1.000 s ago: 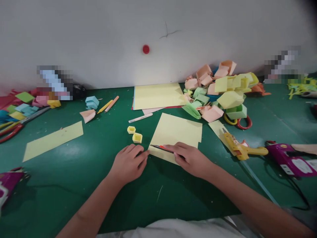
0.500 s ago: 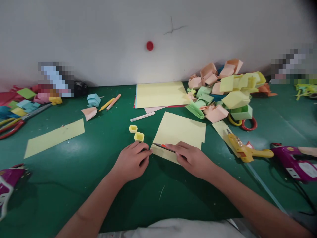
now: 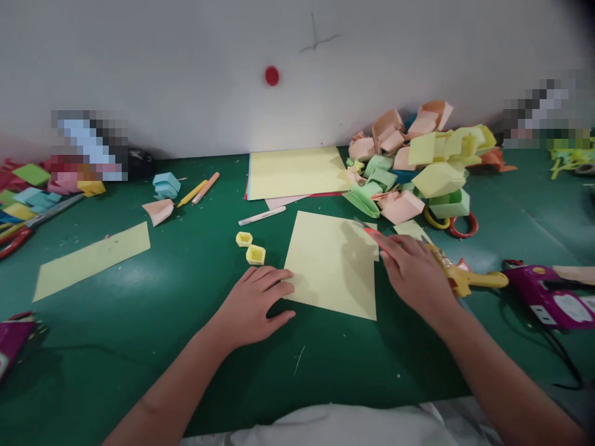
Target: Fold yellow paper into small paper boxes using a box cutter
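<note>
My left hand point(image 3: 258, 303) lies palm down with its fingers apart, fingertips over the left edge of a pale yellow paper sheet point(image 3: 330, 272). My right hand point(image 3: 416, 269) is at the sheet's upper right, closed on a slim pointed tool point(image 3: 369, 230) with a grey tip and a red part. Its kind cannot be made out, as the fingers cover most of it. Another piece of yellow paper shows under the sheet's right edge. Just beyond my left hand sit two small yellow folded-paper cups point(image 3: 255, 254).
A pile of folded paper pieces point(image 3: 439, 179) stands back right, scissor handles point(image 3: 463, 225) beneath. Glue guns, one yellow point(image 3: 478, 280) and one purple point(image 3: 553, 294), lie right. Stacked paper point(image 3: 297, 173), a white pen point(image 3: 263, 215), two markers point(image 3: 206, 188) and a yellow strip point(image 3: 93, 260) lie around.
My right hand has moved right and away from me with the tool, from the sheet's left edge to its upper right. My left fingers have spread, and the sheet has turned slightly.
</note>
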Available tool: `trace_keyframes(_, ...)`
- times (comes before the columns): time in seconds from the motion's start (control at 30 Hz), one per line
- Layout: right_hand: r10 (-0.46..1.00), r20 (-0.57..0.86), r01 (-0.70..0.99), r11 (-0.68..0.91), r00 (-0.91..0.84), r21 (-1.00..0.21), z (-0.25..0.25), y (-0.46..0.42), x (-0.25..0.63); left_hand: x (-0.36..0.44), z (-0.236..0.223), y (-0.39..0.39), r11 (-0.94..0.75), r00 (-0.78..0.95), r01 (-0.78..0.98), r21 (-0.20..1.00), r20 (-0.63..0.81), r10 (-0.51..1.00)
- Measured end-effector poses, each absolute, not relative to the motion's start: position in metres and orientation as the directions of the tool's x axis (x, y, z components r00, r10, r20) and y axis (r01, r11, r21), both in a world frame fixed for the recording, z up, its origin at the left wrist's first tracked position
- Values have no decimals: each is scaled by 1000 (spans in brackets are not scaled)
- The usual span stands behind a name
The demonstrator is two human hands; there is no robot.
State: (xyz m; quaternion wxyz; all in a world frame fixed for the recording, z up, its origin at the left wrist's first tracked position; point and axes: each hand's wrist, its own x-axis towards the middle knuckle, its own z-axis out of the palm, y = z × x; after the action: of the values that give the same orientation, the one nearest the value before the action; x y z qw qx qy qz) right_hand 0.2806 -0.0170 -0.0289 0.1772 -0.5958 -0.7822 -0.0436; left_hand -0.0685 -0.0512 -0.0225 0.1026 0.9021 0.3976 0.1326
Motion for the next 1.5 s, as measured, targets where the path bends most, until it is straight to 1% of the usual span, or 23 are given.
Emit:
trace_keyframes(0.03, 918, 331, 958, 267, -220, -103, -31, -16, 289, -66, -23, -51, -671, 653, 689, 274, 168, 739)
trace_keyframes(0.1, 926, 316, 968, 240, -208, -66, -36, -16, 301, -62, -25, -49, -694, 664, 689, 209, 202, 720)
trace_keyframes(0.17, 933, 295, 971, 232, -205, -59, -40, -17, 308, -58, -27, -48, -719, 683, 683, 127, 238, 691)
trace_keyframes(0.23, 933, 291, 970, 236, -210, -55, -43, -18, 311, -55, -28, -47, -734, 699, 675, 71, 258, 667)
trace_keyframes(0.4, 908, 358, 970, 243, -218, -28, -45, -20, 310, -51, -27, -48, -750, 725, 660, -36, 292, 624)
trace_keyframes(0.5, 898, 400, 975, 218, -182, -47, -42, -23, 308, -49, -24, -50, -749, 733, 655, -101, 326, 597)
trace_keyframes(0.6, 894, 406, 957, 262, -190, -128, -33, -31, 299, -47, -22, -51, -752, 733, 650, -112, 355, 581)
trace_keyframes(0.67, 888, 379, 910, 358, -262, -209, -23, -39, 290, -45, -22, -51, -763, 737, 638, -102, 370, 566)
trace_keyframes(0.77, 831, 280, 740, 555, -480, -380, -10, -54, 274, -41, -21, -51, -778, 731, 626, -46, 384, 565)
trace_keyframes(0.83, 769, 240, 647, 632, -592, -427, -5, -62, 265, -38, -20, -52, -783, 716, 622, 16, 392, 577)
trace_keyframes(0.93, 723, 248, 590, 677, -645, -440, -7, -66, 257, -35, -19, -53, -779, 682, 611, 140, 408, 608)
trace_keyframes(1.0, 723, 271, 577, 678, -635, -455, -11, -64, 256, -35, -19, -54, -750, 636, 618, 236, 411, 653)
trace_keyframes(1.1, 765, 278, 581, 629, -581, -517, -18, -60, 256, -36, -20, -55, -684, 565, 639, 352, 388, 728)
trace_keyframes(1.23, 848, 217, 602, 502, -482, -621, -24, -56, 256, -39, -22, -55, -605, 497, 666, 437, 345, 796)
trace_keyframes(1.33, 893, 166, 608, 411, -419, -679, -27, -55, 256, -40, -25, -54, -608, 481, 653, 451, 373, 793)
trace_keyframes(1.4, 905, 166, 603, 389, -392, -697, -29, -54, 254, -40, -27, -53, -628, 500, 641, 441, 382, 777)
trace_keyframes(1.47, 904, 219, 626, 415, -368, -660, -32, -53, 253, -40, -28, -52, -654, 525, 644, 398, 392, 756)
trace_keyframes(1.5, 896, 265, 656, 443, -357, -611, -34, -53, 252, -40, -28, -52, -665, 533, 655, 359, 405, 743)
